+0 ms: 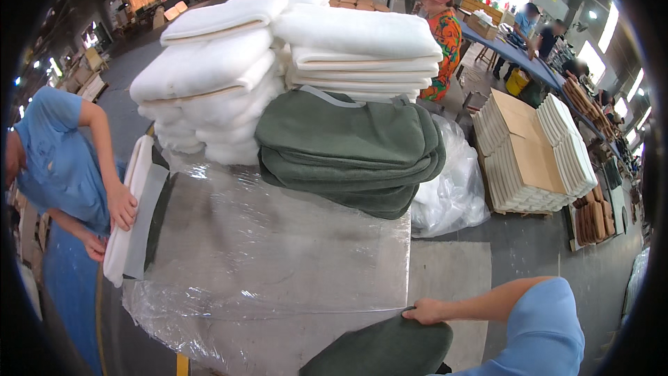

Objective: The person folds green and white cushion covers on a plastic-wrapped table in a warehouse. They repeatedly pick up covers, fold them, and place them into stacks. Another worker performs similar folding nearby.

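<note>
My right hand [423, 312] reaches in from the lower right in a blue sleeve. Its fingers are closed on the upper edge of a dark green fabric cushion cover [383, 348] at the near edge of the table [278, 237], which is covered in clear plastic film. A stack of the same green covers [348, 150] lies at the far side of the table, well beyond the hand. Piles of white padded inserts [216, 73] stand behind and beside that stack. My left hand is out of view.
A person in a blue shirt [56, 160] stands at the table's left edge with both hands on a white foam pad [129, 209]. A clear plastic bag [452, 188] and stacked white panels topped with cardboard [529, 153] sit on the floor to the right. Other people work at the back.
</note>
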`<state>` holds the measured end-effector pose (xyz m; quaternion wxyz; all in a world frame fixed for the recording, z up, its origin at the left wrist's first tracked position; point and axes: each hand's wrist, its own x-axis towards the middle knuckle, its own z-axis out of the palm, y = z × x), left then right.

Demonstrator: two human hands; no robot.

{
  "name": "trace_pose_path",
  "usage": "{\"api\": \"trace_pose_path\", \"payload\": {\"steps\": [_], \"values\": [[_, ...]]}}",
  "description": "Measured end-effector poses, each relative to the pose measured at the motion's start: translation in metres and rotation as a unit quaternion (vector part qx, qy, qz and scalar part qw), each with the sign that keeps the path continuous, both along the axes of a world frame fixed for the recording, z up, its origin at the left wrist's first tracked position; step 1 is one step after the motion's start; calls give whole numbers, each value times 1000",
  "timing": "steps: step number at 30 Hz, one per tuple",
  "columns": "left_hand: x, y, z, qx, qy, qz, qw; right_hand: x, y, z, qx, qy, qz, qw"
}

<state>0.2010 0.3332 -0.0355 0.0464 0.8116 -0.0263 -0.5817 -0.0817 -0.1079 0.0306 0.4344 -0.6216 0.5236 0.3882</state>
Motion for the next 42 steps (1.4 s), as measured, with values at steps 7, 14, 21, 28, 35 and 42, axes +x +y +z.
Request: {"api": "trace_pose_path", "payload": {"steps": [7,14,21,28,35,42], "values": [[0,-18,-16,3,-34,5,999,10,-4,-10,-24,-66,28,997],[-14,-15,-11,-7,-81,7,997,10,1,3,-24,-74,26,997],[-30,-59,83,31,-188,-89,978,-5,10,-13,-86,-148,-31,985],[-44,-154,93,-431,-295,-280,805,62,38,40,-234,-264,295,888],[-43,-229,91,-263,-153,-443,843,111,74,38,-221,-146,438,859],[-14,-195,84,-276,-110,-455,839,101,76,34,-147,-239,406,870]]}}
